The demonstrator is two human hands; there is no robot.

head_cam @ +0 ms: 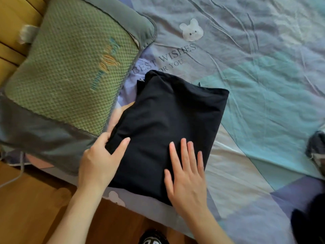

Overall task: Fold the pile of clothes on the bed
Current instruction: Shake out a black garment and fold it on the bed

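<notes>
The bed [263,103] fills most of the view, covered by a creased sheet in blue, teal and lilac patches printed with a white bunny face [191,30] and the words "BEST WISHES FOR YOU". A green quilted pillow [70,67] with a grey border lies on the bed's upper left corner. Just right of the pillow, near the bed's near edge, sits the folded black garment [167,124], a thick, roughly rectangular bundle. Well to the right of the pillow, at the frame's edge, more dark clothes [314,152] lie on the sheet. Below the bed is the wooden floor [35,199]. The left hand [98,162] grips the garment's near left corner, thumb on top and fingers curled under the edge beside the pillow. The right hand [186,173] lies flat on the garment's near right part, fingers straight and slightly spread.
</notes>
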